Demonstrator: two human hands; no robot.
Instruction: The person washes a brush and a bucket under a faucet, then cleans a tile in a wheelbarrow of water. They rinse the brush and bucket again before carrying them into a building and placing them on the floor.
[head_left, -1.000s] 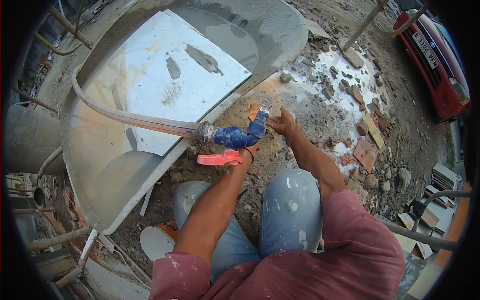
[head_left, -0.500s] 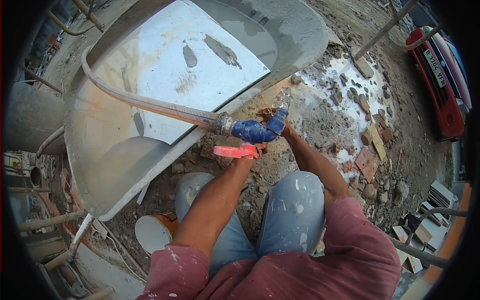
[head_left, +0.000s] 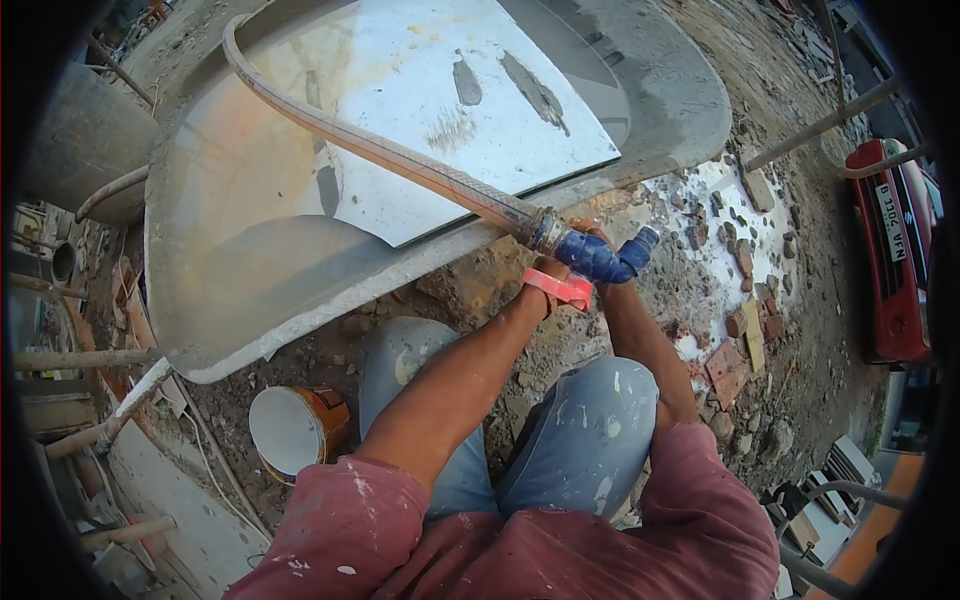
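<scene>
A blue valve (head_left: 590, 256) with a bent outlet elbow (head_left: 640, 250) is at the end of a clear braided hose (head_left: 400, 158). My left hand (head_left: 548, 268) is closed at the valve's red handle (head_left: 560, 289), its fingers partly hidden by it. Behind the blue body, my right hand (head_left: 594, 231) wraps round the valve from the far side, mostly covered by it. The hose runs back over the rim of a large trough (head_left: 290, 335) holding cloudy water. A white board (head_left: 410, 95) with grey smears leans in that water.
An open paint bucket (head_left: 325, 420) stands on the ground beside my left knee. Broken bricks (head_left: 728, 372), stones and white spill lie to the right. A metal post (head_left: 825, 125) and a red car (head_left: 893, 255) are farther right.
The valve, hose and trough appear farther right and the trough higher in view. The red handle points differently against the valve body. Clear water at the outlet earlier no longer shows plainly.
</scene>
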